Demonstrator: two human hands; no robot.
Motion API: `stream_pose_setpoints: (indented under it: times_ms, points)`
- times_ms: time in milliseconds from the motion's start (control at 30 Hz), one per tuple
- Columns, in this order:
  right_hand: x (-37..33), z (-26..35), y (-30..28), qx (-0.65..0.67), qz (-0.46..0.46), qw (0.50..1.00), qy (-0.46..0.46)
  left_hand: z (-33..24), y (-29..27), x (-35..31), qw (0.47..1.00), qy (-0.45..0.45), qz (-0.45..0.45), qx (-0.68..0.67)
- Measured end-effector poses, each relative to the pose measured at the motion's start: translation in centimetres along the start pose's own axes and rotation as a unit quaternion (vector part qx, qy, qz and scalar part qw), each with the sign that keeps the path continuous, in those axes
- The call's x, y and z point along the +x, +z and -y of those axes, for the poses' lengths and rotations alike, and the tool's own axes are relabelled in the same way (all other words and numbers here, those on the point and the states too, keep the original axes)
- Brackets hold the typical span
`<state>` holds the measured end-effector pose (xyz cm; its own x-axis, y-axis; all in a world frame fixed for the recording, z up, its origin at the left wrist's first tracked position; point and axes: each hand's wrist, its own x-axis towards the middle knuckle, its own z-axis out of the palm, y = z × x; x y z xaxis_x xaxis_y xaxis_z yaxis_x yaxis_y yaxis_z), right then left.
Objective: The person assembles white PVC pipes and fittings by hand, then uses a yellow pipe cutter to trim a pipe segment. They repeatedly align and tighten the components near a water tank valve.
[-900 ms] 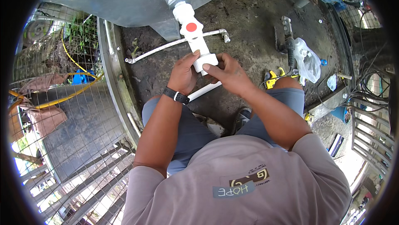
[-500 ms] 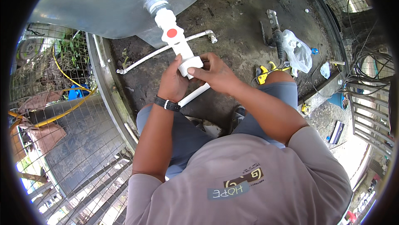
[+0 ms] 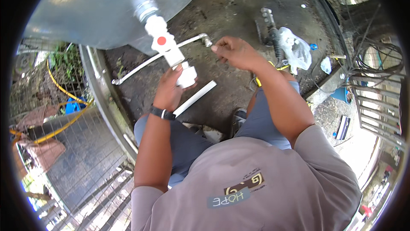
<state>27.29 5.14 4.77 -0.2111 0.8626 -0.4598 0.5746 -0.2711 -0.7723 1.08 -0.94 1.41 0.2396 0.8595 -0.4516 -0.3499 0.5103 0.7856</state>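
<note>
My left hand (image 3: 169, 87) is closed around a white plastic pipe fitting (image 3: 186, 76), its fingers partly hidden behind it. The fitting sits at the lower end of a white ball valve (image 3: 167, 47) with a red disc; whether the two are joined or just touching I cannot tell. The valve hangs from a threaded outlet (image 3: 146, 9) on a metal tank (image 3: 106, 9). My right hand (image 3: 237, 54) is up to the right, apart from the fitting, fingers curled and thumb toward the forefinger. What lies within those fingers, if anything, is hidden.
A thin white pipe with an elbow (image 3: 206, 39) runs behind the valve. A cut length of white pipe (image 3: 195, 98) is near my left wrist. To the right lie a dark power tool (image 3: 272, 34) and a clear plastic bag (image 3: 295, 49). Wire mesh fencing (image 3: 81, 141) stands left.
My right hand has let go of the white fitting and moved up and right. My left hand keeps hold of the fitting, which now sits at a different angle below the valve.
</note>
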Motion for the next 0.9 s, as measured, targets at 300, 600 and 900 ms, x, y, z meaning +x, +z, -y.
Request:
stream_pose_setpoints:
  times_ms: [300, 600, 900]
  points:
    - [6.0, -19.0, -17.8, -0.191, -0.136, 0.942, 0.239, 2.0, -3.0, -0.7, 0.988, -0.042, -0.054, 0.137]
    - [13.3, -35.7, -14.8, -0.186, -0.027, 0.937, 0.295, -4.0, -4.0, -7.3, 0.944, -0.06, -0.085, 0.313]
    - [8.5, -30.8, -8.8, 0.006, -0.017, 0.942, 0.336, -6.1, -1.8, -2.0, 0.85, -0.072, 0.078, 0.516]
